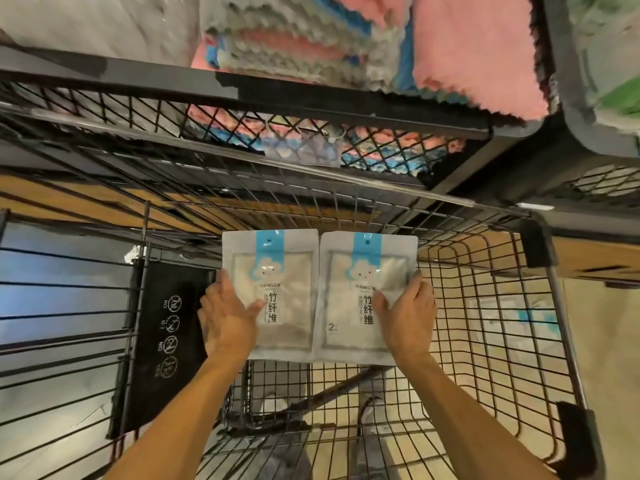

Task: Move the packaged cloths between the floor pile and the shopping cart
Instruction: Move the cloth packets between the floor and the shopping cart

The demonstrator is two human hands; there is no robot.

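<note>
Two white packaged cloths with a blue top stripe and a cloud face sit side by side over the wire shopping cart (485, 306). My left hand (227, 315) grips the left package (277, 271) at its lower left edge, thumb on its front. My right hand (407, 313) holds the right package (367, 271) at its lower right edge. Both packages face me, upright and touching along their inner edges. More packages of the same kind (512, 320) lie blurred on the floor to the right, seen through the cart's wire side.
A black flap with white warning icons (166, 341) hangs at the cart's left. Beyond the cart, dark mesh bins (311, 109) hold stacked pink, blue and grey cloths (346, 39). My shoes show through the cart's wire bottom on the tan floor.
</note>
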